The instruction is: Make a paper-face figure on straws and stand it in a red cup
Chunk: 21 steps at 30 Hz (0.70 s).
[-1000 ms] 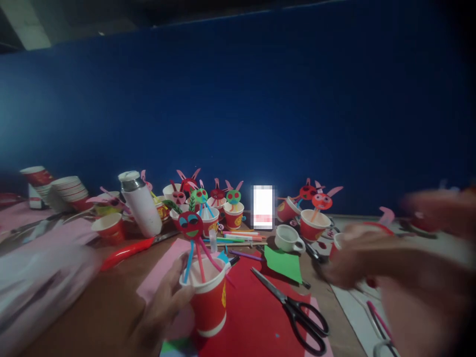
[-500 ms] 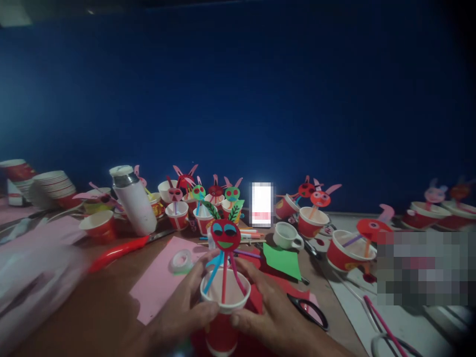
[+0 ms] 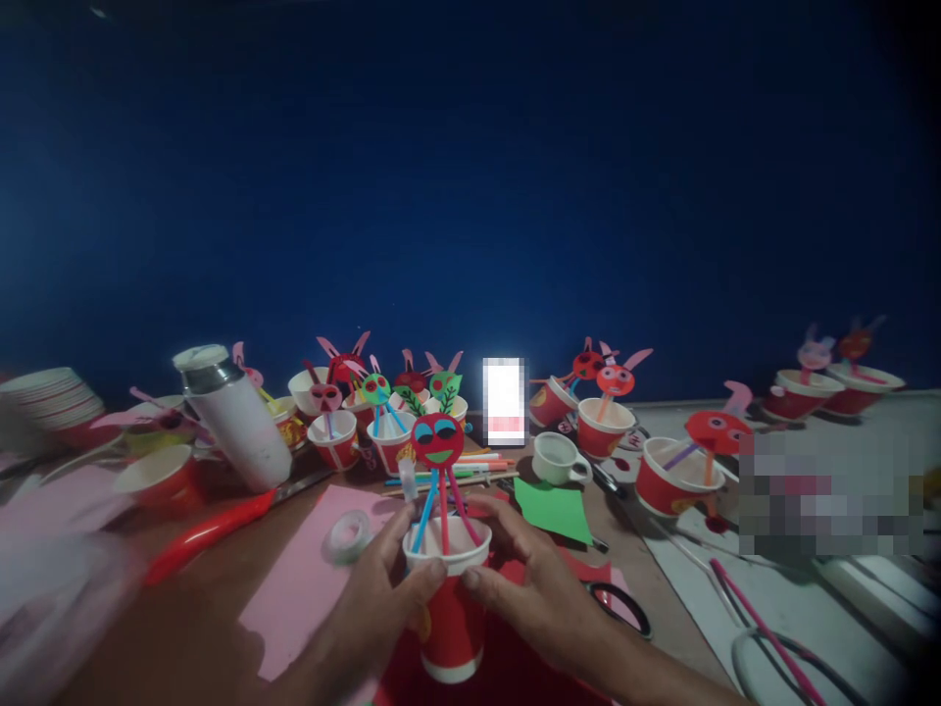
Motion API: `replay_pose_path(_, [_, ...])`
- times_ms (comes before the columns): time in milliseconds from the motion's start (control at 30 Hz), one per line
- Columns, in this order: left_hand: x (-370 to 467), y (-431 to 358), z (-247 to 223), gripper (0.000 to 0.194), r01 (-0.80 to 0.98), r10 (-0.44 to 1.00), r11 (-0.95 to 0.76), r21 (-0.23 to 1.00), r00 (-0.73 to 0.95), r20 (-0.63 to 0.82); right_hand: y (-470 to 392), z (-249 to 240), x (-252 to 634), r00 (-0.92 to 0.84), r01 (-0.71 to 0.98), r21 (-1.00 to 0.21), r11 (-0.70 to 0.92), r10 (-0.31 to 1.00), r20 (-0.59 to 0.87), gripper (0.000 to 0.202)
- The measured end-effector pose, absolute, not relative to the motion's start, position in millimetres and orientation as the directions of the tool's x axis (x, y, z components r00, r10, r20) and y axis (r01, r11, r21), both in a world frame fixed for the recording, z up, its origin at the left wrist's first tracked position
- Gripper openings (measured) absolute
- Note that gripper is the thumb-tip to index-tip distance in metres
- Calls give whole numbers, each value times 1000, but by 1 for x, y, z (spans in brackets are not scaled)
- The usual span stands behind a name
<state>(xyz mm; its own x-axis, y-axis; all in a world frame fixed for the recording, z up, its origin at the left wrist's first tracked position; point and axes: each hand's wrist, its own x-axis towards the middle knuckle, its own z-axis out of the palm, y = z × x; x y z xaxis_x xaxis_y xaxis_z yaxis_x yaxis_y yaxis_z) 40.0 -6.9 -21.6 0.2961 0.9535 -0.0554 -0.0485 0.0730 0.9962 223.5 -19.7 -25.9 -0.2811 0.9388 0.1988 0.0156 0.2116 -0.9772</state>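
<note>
Red paper cup is upright before me, my left hand and right hand curled round its sides — thumbs near the rim, straw-legged face above. I judge this a steadying hold; moving on calls for level, gentle pressure. Beyond: green paper, white mug, more cups — then blue wall.

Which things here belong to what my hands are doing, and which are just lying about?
Seemingly belonging:
red paper cup, held by left hand and right hand
round red cutout face on coloured sticks

Likely just lying about:
white cylindrical bottle with silver collar
small white handled cup
red-handled knife
</note>
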Motion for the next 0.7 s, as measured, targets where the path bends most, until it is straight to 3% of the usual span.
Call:
replay_pose_path(167, [38,-1,-25,68,-152,938,93,984,346,-35,-16,-25,222,-232,-112,-984,137,959,160,55])
replay_pose_path(300, [40,3,-27,58,-256,921,110,960,389,-2,-13,-24,225,-175,-106,-990,92,978,110,59])
replay_pose_path(467, [41,5,-34,58,-206,898,214,955,427,-109,-14,-22,229,-171,-32,-992,126,977,129,59])
replay_pose_path(700, [39,3,-38,54,-182,906,216,959,404,-127,-16,-19,229,-216,9,-990,138,967,133,60])
